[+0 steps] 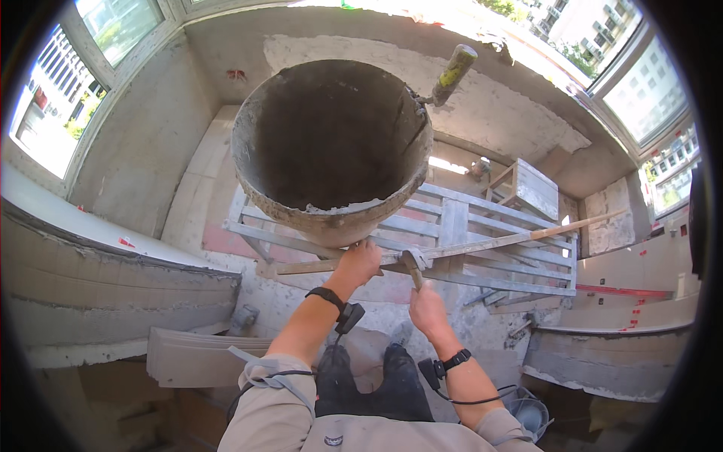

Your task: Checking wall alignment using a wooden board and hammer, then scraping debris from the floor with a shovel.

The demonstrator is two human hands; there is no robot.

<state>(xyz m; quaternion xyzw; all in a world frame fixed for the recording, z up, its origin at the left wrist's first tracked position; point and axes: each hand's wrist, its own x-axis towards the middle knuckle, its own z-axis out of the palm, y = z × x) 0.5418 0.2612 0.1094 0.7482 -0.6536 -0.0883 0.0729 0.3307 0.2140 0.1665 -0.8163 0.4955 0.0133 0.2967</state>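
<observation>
- We see the left hand (360, 260) grasping a long strip (482, 245), which crosses the slatted bench's (453, 224) near edge;
- right hand (428, 307) clenched around a short-handled tool (415, 273);
- bucket (331, 222) at bench's left end

The bucket (248, 181) stands at the table's (453, 215) left end. Along the table's near side runs the strip (482, 243), the hammer (416, 264) near its middle. Behind the table's right half sits the box (536, 190); boards (203, 360) lie near-left.

Grey slatted platform (454, 226) | mortar-crusted bucket (339, 228) on its left part | long strip (497, 242) across, contact unclear
</observation>
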